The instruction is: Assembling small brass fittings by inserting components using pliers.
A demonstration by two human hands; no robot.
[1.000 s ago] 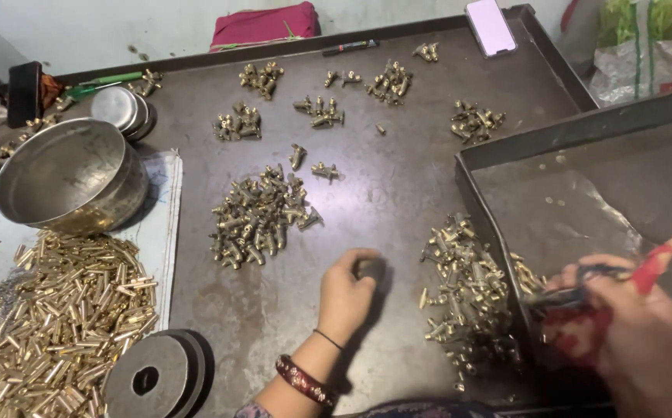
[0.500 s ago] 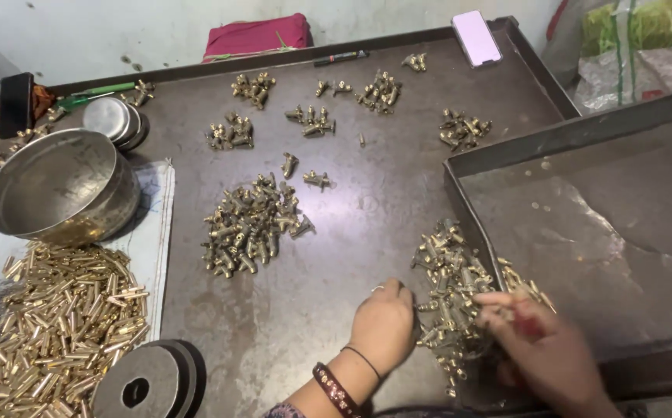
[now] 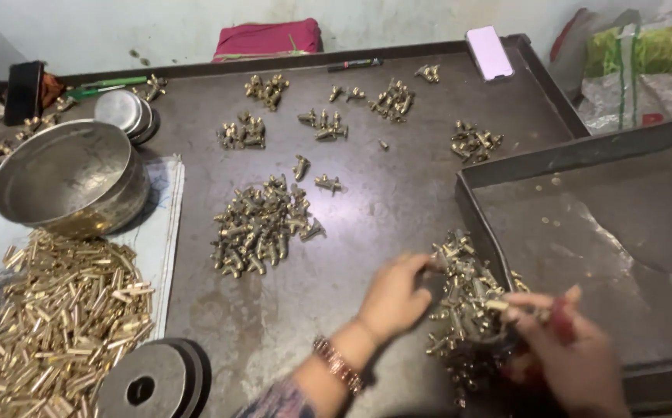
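My left hand [image 3: 394, 298] rests on the dark metal work tray [image 3: 367, 209], its curled fingertips touching the left side of a heap of small brass fittings [image 3: 463, 290]. Whether it grips any piece is hidden. My right hand [image 3: 579, 360] is blurred at the heap's right side and is closed around a red-handled tool [image 3: 562, 319]. A beaded bracelet [image 3: 338, 364] circles my left wrist. A larger pile of brass fittings [image 3: 262, 224] lies in the middle of the tray.
A second raised dark tray [image 3: 622, 232] stands at the right. Several small clusters of fittings [image 3: 394, 99] dot the far tray. A steel bowl [image 3: 69, 178], brass pins [image 3: 57, 310], round black discs [image 3: 150, 379], steel lids [image 3: 123, 112] and a pale phone [image 3: 489, 53] are around.
My left hand slid right from the bare tray onto the heap. My right hand came left off the raised tray, with the red tool, down to the heap's right side.
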